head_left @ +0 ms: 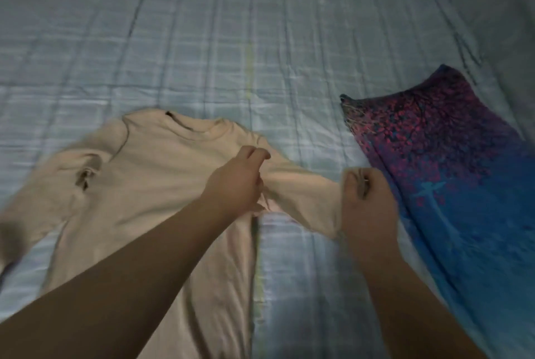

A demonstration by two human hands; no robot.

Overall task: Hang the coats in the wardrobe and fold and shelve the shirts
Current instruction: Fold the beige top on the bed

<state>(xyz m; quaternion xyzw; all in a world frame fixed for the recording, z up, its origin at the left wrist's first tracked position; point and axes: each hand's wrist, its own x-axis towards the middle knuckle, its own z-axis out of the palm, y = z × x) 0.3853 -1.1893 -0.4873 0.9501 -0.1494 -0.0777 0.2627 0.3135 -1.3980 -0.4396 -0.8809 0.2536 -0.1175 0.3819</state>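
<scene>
- Head view showed the cream shirt [162, 185] flat on the bed [202, 40], left of a blue garment [463, 185].
- Left hand [236, 182] pinched its shoulder; right hand [366, 202] gripped the cuff.
- Soft, light cloth; best held at seams.

Two bare forearms, entering from the bottom edge. No sleeves, no gloves. Left hand [236, 180] and right hand [366, 202] both uncovered, slightly blurred. Something thin and pale at the right hand's fingers [362, 182], possibly a ring; too blurred to tell. Nothing worn at either wrist.
</scene>
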